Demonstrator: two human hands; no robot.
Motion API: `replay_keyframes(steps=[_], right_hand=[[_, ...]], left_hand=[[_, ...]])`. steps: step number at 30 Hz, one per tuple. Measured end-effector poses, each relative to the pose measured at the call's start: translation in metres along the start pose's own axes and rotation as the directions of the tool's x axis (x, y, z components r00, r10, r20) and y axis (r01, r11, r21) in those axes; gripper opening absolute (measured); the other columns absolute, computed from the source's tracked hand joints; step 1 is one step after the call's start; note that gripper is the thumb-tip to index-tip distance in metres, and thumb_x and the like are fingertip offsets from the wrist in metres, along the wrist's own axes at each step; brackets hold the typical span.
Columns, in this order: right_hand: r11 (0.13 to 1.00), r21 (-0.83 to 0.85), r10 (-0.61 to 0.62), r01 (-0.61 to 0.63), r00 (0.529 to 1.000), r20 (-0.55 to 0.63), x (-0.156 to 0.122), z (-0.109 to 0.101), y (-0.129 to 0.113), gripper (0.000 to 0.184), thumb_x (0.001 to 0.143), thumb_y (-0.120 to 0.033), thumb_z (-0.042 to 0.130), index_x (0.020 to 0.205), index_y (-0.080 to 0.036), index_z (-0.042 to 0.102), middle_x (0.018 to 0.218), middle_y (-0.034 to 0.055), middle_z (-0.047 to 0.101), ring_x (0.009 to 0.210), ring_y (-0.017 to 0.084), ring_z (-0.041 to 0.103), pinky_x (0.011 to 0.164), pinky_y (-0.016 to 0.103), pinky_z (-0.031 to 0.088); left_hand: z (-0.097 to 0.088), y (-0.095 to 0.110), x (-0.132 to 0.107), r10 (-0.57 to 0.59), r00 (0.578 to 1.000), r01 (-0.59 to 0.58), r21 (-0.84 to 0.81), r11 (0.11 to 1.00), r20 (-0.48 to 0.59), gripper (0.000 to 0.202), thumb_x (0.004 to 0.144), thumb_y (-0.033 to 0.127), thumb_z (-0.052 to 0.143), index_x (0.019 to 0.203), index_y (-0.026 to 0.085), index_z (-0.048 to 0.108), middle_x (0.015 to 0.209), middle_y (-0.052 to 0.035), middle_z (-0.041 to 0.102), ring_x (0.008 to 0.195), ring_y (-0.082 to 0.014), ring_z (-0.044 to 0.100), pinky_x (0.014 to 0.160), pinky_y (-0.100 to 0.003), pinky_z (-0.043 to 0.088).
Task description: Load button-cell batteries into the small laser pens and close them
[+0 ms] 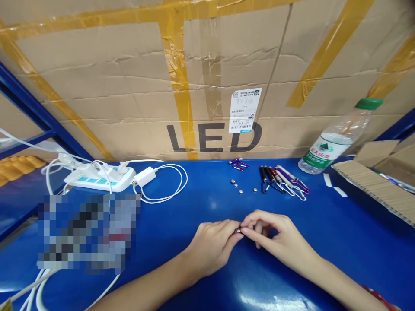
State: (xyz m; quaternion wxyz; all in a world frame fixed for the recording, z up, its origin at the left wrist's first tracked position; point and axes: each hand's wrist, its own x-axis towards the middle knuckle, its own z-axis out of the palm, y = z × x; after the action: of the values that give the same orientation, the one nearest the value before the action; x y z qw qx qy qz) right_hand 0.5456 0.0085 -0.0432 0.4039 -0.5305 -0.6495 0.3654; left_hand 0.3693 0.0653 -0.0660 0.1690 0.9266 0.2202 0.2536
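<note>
My left hand (214,246) is closed around a small dark metal tube (238,230), and only its shiny end shows between the fingertips. Thumb and forefinger of my right hand (275,231) pinch at that end; whether a smaller part sits between them is hidden. Beyond my hands lie several small silver button cells (240,191). To their right is a row of pen-like keychain flashlights (272,176) in black, red, silver and purple, with carabiner clips. One purple flashlight (235,161) with red and purple clips lies apart near the cardboard.
A large cardboard box (136,99) marked LED stands behind the blue table (181,207). On the left are a white power strip (100,177), a charger with cable (145,176) and a blurred patch. A tilted water bottle (333,142) and an open carton (376,185) are right.
</note>
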Motion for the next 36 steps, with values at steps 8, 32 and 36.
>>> replay_keyframes(steps=[8, 32, 36], right_hand=[[0.993, -0.074, -0.099, 0.095, 0.994, -0.051, 0.000, 0.001, -0.002, 0.018, 0.088, -0.031, 0.054, 0.086, -0.016, 0.063, 0.064, 0.0013, 0.059, 0.050, 0.009, 0.055, 0.045, 0.016, 0.045], [0.997, -0.047, -0.053, 0.056, 0.996, 0.071, -0.004, -0.004, 0.014, 0.022, 0.090, -0.028, 0.054, 0.109, -0.022, 0.061, 0.074, 0.0023, 0.056, 0.058, 0.010, 0.057, 0.047, 0.016, 0.048], [0.998, -0.039, -0.039, 0.043, 0.996, 0.084, -0.003, -0.004, 0.014, 0.023, 0.090, -0.029, 0.054, 0.110, -0.023, 0.062, 0.074, 0.0026, 0.056, 0.057, 0.010, 0.057, 0.047, 0.016, 0.048]], left_hand=[[-0.002, -0.001, 0.000, -0.028, 0.997, 0.028, 0.000, 1.000, 0.070, 0.027, 0.095, 0.029, 0.028, 0.096, 0.017, 0.052, 0.086, 0.0018, 0.063, 0.077, -0.0070, 0.061, 0.066, -0.017, 0.042], [-0.006, -0.002, -0.001, -0.005, 1.000, 0.004, 0.046, 0.999, 0.025, 0.034, 0.095, 0.031, 0.025, 0.089, 0.015, 0.054, 0.082, 0.0013, 0.063, 0.066, -0.0077, 0.059, 0.057, -0.018, 0.041], [-0.005, -0.002, -0.002, 0.004, 1.000, -0.005, 0.054, 0.999, 0.008, 0.035, 0.095, 0.030, 0.024, 0.087, 0.014, 0.054, 0.081, 0.0015, 0.062, 0.067, -0.0079, 0.059, 0.057, -0.019, 0.042]])
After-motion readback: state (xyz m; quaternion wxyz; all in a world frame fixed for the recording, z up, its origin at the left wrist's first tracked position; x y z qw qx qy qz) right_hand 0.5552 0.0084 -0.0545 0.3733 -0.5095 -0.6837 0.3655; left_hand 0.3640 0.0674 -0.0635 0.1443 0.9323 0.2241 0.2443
